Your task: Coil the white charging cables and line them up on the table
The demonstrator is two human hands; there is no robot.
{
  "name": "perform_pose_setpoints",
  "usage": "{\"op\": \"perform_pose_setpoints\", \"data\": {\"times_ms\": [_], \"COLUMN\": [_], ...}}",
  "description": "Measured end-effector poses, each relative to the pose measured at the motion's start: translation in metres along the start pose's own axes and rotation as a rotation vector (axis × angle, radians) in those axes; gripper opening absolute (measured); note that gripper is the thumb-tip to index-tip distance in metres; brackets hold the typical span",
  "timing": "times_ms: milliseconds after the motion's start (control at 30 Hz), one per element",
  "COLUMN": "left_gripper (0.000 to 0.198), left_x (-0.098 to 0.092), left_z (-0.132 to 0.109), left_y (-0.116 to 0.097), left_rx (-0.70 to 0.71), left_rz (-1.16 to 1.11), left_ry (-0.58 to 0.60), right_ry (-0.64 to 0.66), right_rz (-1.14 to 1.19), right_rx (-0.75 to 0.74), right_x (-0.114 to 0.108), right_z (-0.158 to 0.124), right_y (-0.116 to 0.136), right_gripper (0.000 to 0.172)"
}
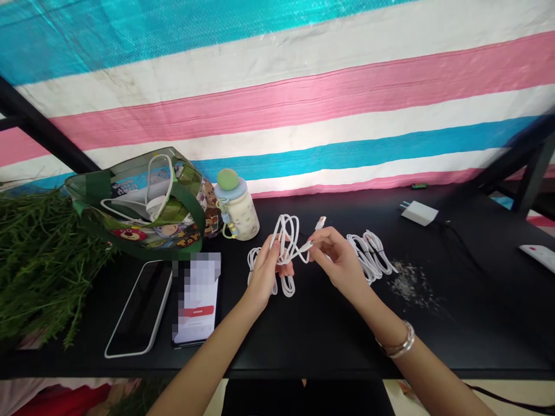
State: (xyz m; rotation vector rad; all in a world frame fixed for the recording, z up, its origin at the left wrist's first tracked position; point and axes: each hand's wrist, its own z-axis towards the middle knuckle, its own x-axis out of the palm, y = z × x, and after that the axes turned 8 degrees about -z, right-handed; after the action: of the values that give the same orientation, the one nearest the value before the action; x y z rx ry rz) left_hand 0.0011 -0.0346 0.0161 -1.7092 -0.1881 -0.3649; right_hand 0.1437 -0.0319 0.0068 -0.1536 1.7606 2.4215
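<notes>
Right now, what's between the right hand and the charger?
A coiled white cable lies between the right hand and the charger, as the head view shows.

Cable point(282, 231) smooth white plastic; tabletop point(303, 346) matt black; tarp point(277, 110) woven plastic.

Bright even light, soft shadows, wide-angle edge distortion
</notes>
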Motion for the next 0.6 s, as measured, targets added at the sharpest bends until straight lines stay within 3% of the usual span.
{"op": "perform_pose_setpoints", "data": {"times_ms": [200, 367, 600], "left_gripper": [0.057, 0.048, 0.033], "left_x": [0.0, -0.002, -0.004], "left_z": [-0.002, -0.001, 0.003], "left_y": [0.002, 0.005, 0.003], "left_rx": [-0.011, -0.045, -0.108], "left_rz": [0.061, 0.004, -0.21], "left_ry": [0.042, 0.07, 0.048], "right_ry": [0.035, 0.026, -0.13], "right_rz": [-0.075, -0.09, 0.035], "right_rx": [-0.046, -0.066, -0.026], "right_x": [0.0, 0.002, -0.005], "right_z": [-0.003, -0.005, -0.001], "right_y": [0.004, 0.006, 0.013], "right_gripper": [0.007, 0.004, 0.009]}}
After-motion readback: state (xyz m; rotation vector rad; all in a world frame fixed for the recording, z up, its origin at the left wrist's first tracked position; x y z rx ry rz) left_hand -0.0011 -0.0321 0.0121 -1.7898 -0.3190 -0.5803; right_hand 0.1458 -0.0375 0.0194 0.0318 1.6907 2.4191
